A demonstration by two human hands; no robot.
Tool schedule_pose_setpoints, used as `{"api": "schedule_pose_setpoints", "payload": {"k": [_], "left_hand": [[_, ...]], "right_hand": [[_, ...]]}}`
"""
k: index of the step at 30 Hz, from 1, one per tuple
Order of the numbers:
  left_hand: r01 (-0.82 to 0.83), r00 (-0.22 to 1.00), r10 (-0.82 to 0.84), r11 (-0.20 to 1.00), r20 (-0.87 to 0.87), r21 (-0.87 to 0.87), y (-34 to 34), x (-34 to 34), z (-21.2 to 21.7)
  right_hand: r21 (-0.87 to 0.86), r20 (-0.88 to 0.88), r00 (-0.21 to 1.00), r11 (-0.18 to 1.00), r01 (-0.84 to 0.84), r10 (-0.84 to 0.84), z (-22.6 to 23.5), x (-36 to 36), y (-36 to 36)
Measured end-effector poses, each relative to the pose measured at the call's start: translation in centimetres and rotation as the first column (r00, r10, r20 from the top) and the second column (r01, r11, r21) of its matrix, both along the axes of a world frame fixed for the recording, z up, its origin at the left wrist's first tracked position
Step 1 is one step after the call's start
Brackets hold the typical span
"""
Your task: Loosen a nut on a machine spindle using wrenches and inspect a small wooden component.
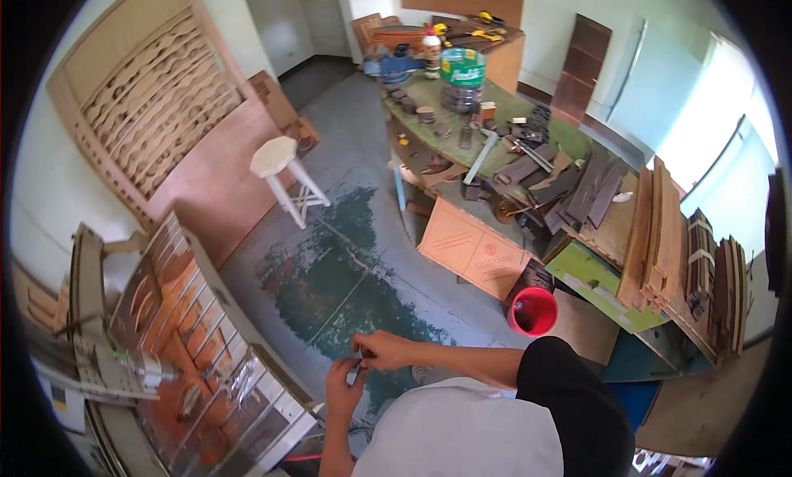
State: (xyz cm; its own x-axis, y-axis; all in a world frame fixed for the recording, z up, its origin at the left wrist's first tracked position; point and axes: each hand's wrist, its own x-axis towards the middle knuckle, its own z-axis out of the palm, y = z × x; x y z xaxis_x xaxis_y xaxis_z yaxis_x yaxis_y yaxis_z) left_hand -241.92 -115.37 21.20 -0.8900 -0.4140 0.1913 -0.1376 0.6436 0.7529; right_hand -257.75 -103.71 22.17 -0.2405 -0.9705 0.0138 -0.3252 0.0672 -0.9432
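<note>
Floor (pixel 330 283), left hand (pixel 340 381) upright, right hand (pixel 384 351) crosswise

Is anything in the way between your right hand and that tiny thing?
Nothing visible is: the right hand and left hand meet around the small piece, which is too tiny to identify.

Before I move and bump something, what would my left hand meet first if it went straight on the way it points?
Probably your right hand, which lies just ahead of your left hand; how close in depth is hard to judge.
</note>
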Motion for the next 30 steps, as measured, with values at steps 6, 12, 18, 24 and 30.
{"api": "schedule_pose_setpoints", "payload": {"k": [6, 12, 18, 24, 30], "left_hand": [[0.194, 0.981, -0.194, 0.981, 0.016, 0.004, -2.1, -10.5, 0.6], [0.161, 0.986, -0.165, 0.954, -0.007, 0.252, -6.8, -18.1, -1.4], [-0.053, 0.997, -0.013, 0.593, 0.076, 0.803, -16.0, -23.8, -7.7], [-0.151, 0.984, -0.029, 0.412, 0.178, 0.899, -21.9, -29.8, -7.3], [0.043, 0.976, -0.204, 0.533, 0.079, 0.845, -25.1, -36.5, -5.5]], "right_hand": [[-0.024, 0.008, 0.971, 0.97, 0.24, -0.24, 0.0, -7.3, 0.2], [-0.047, -0.05, 0.882, 0.883, 0.467, -0.469, 1.4, -17.0, 0.9], [-0.091, -0.148, 0.564, 0.579, 0.81, -0.812, 3.1, -25.2, 3.1], [-0.211, -0.448, 0.081, 0.193, 0.958, -0.89, 6.1, -30.9, 7.4], [-0.375, -0.755, -0.352, -0.076, 0.924, -0.554, 7.6, -39.9, 17.7]]}}
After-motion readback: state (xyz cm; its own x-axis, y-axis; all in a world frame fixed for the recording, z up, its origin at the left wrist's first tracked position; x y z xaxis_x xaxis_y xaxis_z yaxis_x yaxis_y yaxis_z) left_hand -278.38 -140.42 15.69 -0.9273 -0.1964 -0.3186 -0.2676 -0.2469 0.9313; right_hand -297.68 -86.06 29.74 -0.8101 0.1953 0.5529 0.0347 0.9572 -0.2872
